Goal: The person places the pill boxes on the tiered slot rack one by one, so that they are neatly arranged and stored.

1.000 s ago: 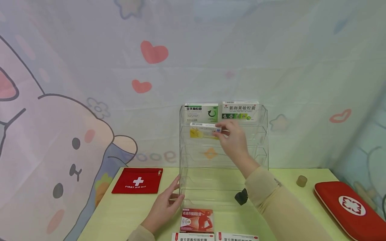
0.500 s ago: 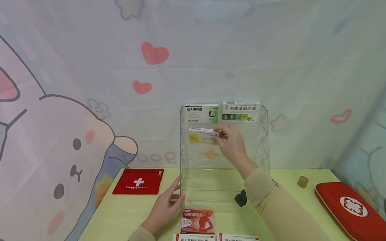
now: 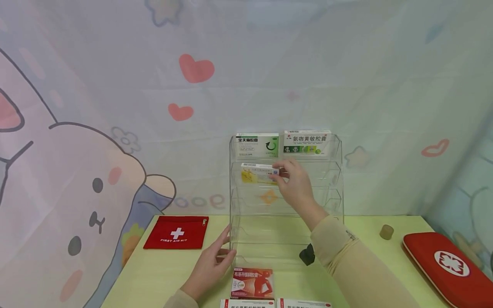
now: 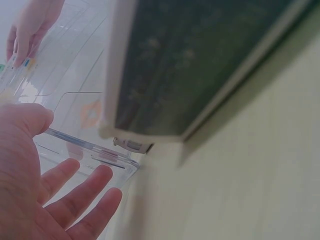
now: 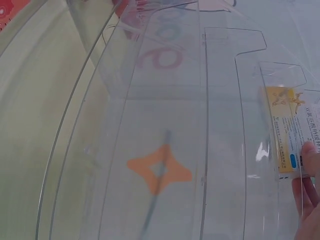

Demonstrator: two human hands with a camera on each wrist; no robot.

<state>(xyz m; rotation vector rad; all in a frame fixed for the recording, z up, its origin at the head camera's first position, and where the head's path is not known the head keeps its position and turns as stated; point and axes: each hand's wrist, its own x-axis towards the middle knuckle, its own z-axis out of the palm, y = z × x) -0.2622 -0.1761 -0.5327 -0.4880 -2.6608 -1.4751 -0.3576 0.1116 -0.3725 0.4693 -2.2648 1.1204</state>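
Medicine box (image 3: 257, 174), in right hand (image 3: 295, 182), left hand (image 3: 209, 265) lower, perhaps touching rack (image 3: 269, 243)

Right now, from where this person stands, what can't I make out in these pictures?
Head view: fine print on the yellow-and-white box, too small; the right hand covers part of its right end.
Head view: lower parts of two white boxes, cut off by the bottom edge.
Head view: part of the black object, behind the right sleeve.
Left wrist view: what the large dark object is, blurred.
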